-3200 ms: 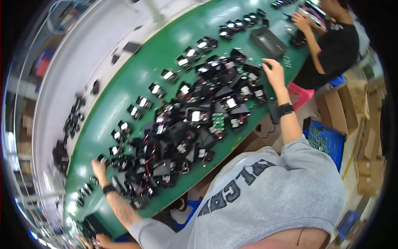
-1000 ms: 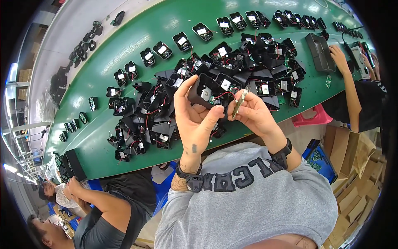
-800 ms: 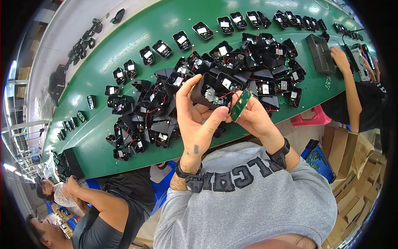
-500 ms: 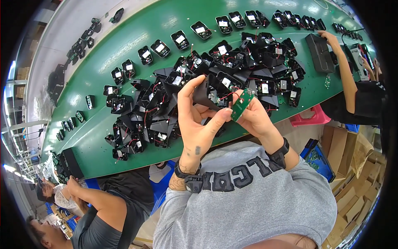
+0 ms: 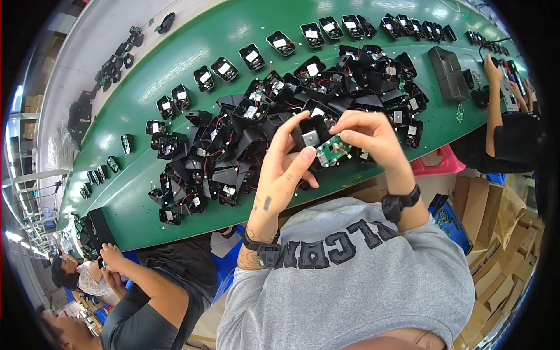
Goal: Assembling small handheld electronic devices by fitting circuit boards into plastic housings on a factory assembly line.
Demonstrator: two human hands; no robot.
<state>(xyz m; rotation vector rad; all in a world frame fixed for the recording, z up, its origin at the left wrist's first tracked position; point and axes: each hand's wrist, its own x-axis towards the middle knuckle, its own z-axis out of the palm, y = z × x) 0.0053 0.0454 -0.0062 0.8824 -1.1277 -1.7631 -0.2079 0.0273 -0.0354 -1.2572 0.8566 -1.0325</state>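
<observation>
My left hand [image 5: 281,172] is closed round a black plastic housing [image 5: 303,135], which has a silvery-white block [image 5: 311,139] inside it. A small green circuit board [image 5: 332,150] lies across the housing's near side, its component face showing. My left thumb presses against the board's left end. At the board's upper edge, my right hand [image 5: 376,139] pinches with thumb and index finger. Whether a wire joins board and housing is hard to make out. Directly beyond both hands spreads a heap of similar black housings [image 5: 224,137] with red wires.
Along the far side of the green table [image 5: 192,67] runs a curved row of black housings [image 5: 252,56]. A black bin [image 5: 448,73] stands at right, near a co-worker's arm [image 5: 493,105]. Another co-worker [image 5: 154,291] sits at left beside a black box [image 5: 100,228]. A pink stool [image 5: 437,162] is at right.
The circuit board has been turned from its plainer face to its component face and lowered against the housing. My right hand has shifted up and right, gripping from above; the housing is tilted differently.
</observation>
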